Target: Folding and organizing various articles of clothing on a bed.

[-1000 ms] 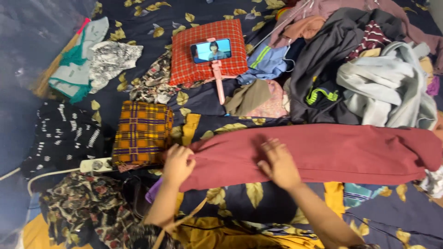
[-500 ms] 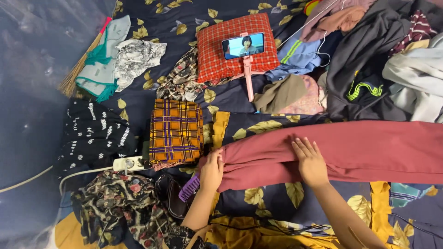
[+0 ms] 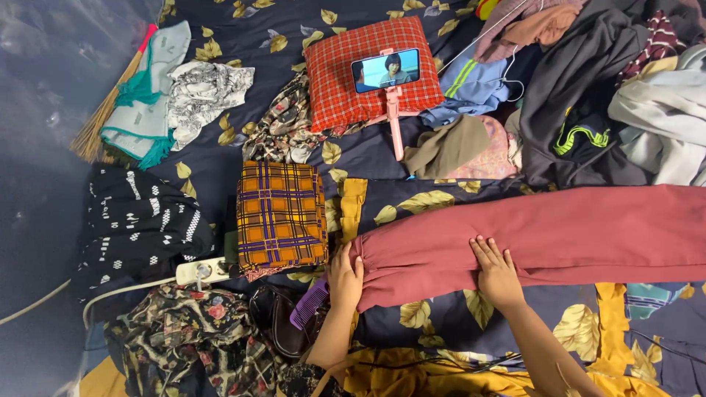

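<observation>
Maroon cloth first: the long maroon folded garment (image 3: 544,239) lies flat across the dark leaf-print bedspread (image 3: 243,158), running from mid-frame off the right edge. Left hand (image 3: 346,279) sits at its left end, fingers curled over the hem & gripping it. Right hand (image 3: 498,273) lies palm-down, fingers spread, pressing the lower fold near the middle; it clasps nothing. Vs. a sec ago: right hand was higher up on the cloth and has slid down to the near edge, while the left has kept its pinch on the end. Band looks narrower & tidier now, so my read is the lengthwise fold is being smoothed flat, w/ the left end squared up (the right end is out of view, can't tell how it lies).

Outward: just left of the hem, a folded orange-and-purple plaid cloth (image 3: 282,217) rests neat. Below it a purple plastic comb (image 3: 309,303) by a dark bag, and a white power strip (image 3: 202,271) beside a black-and-white patterned garment (image 3: 136,224). Further up, a red checked cushion (image 3: 371,73) props a phone on a pink stand (image 3: 386,70), screen lit. Top right, a heap of unsorted clothes (image 3: 603,95), well apart from the hands.
</observation>
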